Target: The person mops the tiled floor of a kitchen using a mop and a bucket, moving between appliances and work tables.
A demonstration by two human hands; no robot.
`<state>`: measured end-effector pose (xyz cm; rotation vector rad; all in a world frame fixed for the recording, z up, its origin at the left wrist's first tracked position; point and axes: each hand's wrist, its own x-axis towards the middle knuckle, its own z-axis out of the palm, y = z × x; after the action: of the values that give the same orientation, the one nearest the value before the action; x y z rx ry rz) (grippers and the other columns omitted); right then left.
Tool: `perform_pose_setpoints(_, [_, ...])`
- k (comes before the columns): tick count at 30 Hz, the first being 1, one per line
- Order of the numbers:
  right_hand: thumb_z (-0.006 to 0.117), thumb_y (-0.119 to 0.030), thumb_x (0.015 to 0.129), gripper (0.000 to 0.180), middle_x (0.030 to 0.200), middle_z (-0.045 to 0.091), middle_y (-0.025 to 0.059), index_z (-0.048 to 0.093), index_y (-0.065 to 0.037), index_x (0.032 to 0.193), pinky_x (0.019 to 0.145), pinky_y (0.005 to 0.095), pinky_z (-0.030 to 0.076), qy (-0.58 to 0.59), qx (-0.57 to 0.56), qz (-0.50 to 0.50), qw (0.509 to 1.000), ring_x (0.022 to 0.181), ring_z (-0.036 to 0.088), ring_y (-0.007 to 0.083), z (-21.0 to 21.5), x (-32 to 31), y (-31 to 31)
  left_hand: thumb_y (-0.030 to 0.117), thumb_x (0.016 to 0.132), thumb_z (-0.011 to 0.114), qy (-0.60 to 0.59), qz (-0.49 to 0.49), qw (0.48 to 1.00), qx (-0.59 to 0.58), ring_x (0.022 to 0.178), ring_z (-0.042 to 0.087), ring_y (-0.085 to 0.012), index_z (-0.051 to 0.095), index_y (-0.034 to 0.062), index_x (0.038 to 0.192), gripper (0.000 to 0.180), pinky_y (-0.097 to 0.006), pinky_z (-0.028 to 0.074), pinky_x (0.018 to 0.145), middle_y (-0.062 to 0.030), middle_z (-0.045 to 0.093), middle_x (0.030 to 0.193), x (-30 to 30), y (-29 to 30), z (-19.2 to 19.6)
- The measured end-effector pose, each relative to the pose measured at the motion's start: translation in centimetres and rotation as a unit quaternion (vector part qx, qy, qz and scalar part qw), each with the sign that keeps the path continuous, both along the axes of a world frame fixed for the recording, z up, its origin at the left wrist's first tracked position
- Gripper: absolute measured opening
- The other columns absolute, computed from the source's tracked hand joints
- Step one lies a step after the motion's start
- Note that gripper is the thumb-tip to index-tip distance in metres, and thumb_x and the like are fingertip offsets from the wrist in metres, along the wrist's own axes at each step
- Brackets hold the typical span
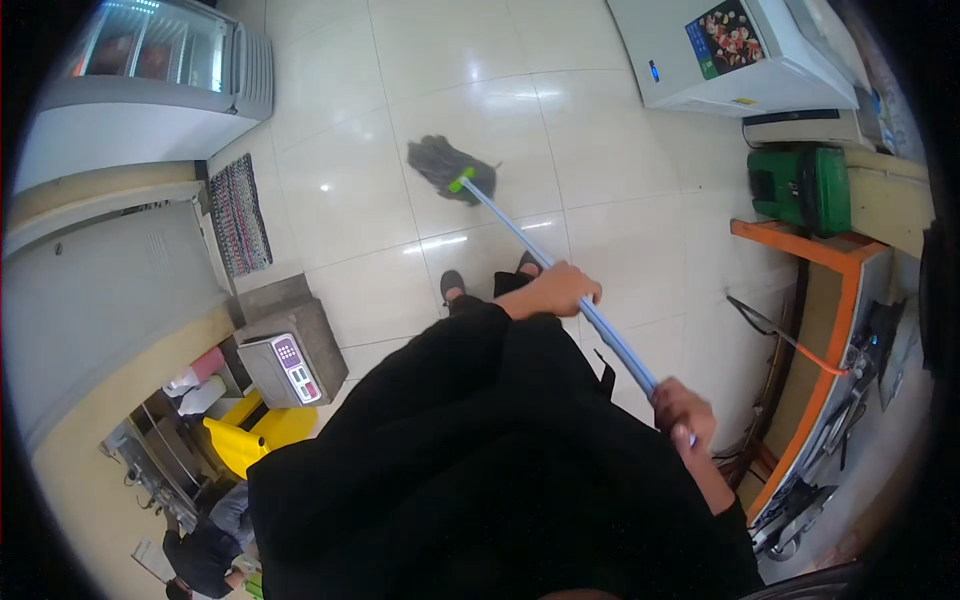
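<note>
A mop with a pale blue handle [621, 349] slants from my right side down to the tiled floor. Its grey string head [440, 165], joined by a bright green clamp [462, 180], lies spread on the tiles ahead of my feet. Around the middle of the handle my left hand [561, 290] is closed. My right hand [684, 412] grips the upper end of the same handle, close to my right hip. Both of my shoes [453, 284] show just behind the mop head.
A glass-front display fridge [150, 60] and a woven mat [240, 215] are at left. Nearer stand a weighing scale [285, 370] and a yellow chair [245, 435]; a person [205, 550] is behind. At right are a white freezer [710, 50], a green case [800, 188] and an orange-framed table [845, 300].
</note>
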<state>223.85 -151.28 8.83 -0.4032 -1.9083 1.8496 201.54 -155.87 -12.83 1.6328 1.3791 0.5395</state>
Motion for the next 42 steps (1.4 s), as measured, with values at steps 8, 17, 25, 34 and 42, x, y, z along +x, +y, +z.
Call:
perform_pose_setpoints(8, [0.053, -0.02, 0.094, 0.04, 0.056, 0.047, 0.0095, 0.038, -0.004, 0.06, 0.058, 0.0422, 0.042, 0.122, 0.086, -0.032, 0.988, 0.05, 0.047, 0.0243, -6.9, -3.4, -5.6, 0.016, 0.069, 0.064, 0.106, -0.037, 0.993, 0.02, 0.086, 0.063, -0.0241, 0.066, 0.0224, 0.081, 0.013, -0.041, 0.047, 0.069, -0.0021, 0.066, 0.079, -3.5, -1.3, -6.8])
perform_pose_setpoints(17, [0.059, -0.027, 0.087, 0.041, 0.048, 0.045, 0.0046, 0.04, -0.008, 0.056, 0.06, 0.0365, 0.04, 0.021, -0.052, 0.038, 0.998, 0.048, 0.047, 0.0213, -0.7, -9.3, -5.6, 0.027, 0.073, 0.059, -0.002, 0.182, 0.981, 0.068, 0.075, 0.064, -0.031, 0.067, 0.0161, 0.074, 0.014, -0.043, 0.049, 0.065, -0.0089, 0.066, 0.072, -5.9, -10.2, -4.5])
perform_pose_setpoints(25, [0.048, -0.024, 0.093, 0.036, 0.072, 0.056, 0.0149, 0.05, 0.001, 0.068, 0.067, 0.0379, 0.045, -0.044, -0.02, 0.262, 0.964, 0.069, 0.056, 0.0269, -11.3, -22.4, -13.6, 0.017, 0.073, 0.07, 0.204, 0.384, 0.892, -0.125, 0.093, 0.062, -0.0281, 0.067, 0.0212, 0.09, 0.018, -0.042, 0.049, 0.077, -0.0065, 0.063, 0.09, -15.5, -30.4, -11.4])
perform_pose_setpoints(34, [0.053, -0.01, 0.085, 0.025, 0.063, 0.052, 0.0148, 0.048, 0.0, 0.062, 0.066, 0.0403, 0.045, -0.004, -0.016, 0.342, 0.94, 0.061, 0.053, 0.0296, -6.2, -23.7, -15.2, 0.031, 0.074, 0.068, 0.137, 0.373, 0.912, -0.098, 0.09, 0.063, -0.0282, 0.063, 0.0279, 0.112, 0.038, -0.041, 0.049, 0.078, -0.0064, 0.066, 0.09, -13.2, -32.4, -9.0])
perform_pose_setpoints(42, [0.057, -0.028, 0.09, 0.042, 0.048, 0.042, 0.0035, 0.038, -0.007, 0.059, 0.05, 0.0347, 0.035, 0.085, 0.011, 0.362, 0.928, 0.043, 0.042, 0.0207, 2.7, -27.8, -16.4, 0.03, 0.078, 0.062, -0.029, 0.403, 0.915, -0.024, 0.112, 0.057, -0.0268, 0.053, 0.0228, 0.128, 0.052, -0.04, 0.042, 0.098, -0.0096, 0.061, 0.117, -13.0, -28.1, -5.6])
